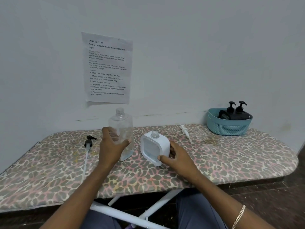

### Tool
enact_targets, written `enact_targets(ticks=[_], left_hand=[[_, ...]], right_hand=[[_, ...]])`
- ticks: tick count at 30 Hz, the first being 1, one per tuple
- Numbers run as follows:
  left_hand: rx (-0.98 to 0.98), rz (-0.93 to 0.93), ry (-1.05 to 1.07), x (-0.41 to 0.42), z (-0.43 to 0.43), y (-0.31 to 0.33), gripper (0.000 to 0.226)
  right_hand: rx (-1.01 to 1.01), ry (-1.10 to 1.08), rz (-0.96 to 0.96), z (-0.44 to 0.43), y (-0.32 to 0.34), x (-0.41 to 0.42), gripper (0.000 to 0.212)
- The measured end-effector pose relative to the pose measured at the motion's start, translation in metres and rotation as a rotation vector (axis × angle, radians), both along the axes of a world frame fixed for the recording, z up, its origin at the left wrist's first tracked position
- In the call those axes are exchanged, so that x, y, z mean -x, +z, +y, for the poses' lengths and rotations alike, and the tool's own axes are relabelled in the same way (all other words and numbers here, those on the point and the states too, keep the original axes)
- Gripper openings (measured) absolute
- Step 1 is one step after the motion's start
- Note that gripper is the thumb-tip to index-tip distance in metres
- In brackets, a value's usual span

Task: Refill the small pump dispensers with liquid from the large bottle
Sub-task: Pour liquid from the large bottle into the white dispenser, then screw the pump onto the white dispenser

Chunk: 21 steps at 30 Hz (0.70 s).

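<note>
A large clear bottle stands upright on the patterned board, its neck open with no cap and a little bluish liquid at its bottom. My left hand grips its lower half. To its right stands a small white square dispenser, tilted slightly, its clear threaded neck open with no pump. My right hand holds its right side and lower corner. A black pump head with a long tube lies on the board to the left. A white pump head lies at the back right.
A teal basket at the back right corner holds two dark pump dispensers. A printed sheet is taped to the wall behind. The board's white metal legs show below its front edge, above my knees.
</note>
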<state>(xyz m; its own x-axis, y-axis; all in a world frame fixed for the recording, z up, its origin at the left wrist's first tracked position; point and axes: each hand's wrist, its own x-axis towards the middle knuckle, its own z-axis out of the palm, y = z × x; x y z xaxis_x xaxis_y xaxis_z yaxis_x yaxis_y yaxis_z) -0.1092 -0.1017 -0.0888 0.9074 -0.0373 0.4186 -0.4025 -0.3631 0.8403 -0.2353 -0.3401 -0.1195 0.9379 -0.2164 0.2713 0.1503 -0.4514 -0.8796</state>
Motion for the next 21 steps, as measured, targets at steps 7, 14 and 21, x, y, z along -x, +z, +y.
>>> enact_targets(ticks=[7, 14, 21], left_hand=[[0.09, -0.005, 0.018, 0.008, 0.002, -0.002, 0.109], [0.138, -0.273, 0.229, 0.034, -0.005, 0.019, 0.104], [-0.028, -0.709, 0.19, 0.063, -0.023, 0.032, 0.059]], right_hand=[[-0.007, -0.002, -0.002, 0.001, 0.001, 0.001, 0.066], [-0.011, -0.002, -0.01, 0.004, 0.002, 0.004, 0.063], [0.056, -0.103, -0.052, 0.021, 0.003, 0.007, 0.063]])
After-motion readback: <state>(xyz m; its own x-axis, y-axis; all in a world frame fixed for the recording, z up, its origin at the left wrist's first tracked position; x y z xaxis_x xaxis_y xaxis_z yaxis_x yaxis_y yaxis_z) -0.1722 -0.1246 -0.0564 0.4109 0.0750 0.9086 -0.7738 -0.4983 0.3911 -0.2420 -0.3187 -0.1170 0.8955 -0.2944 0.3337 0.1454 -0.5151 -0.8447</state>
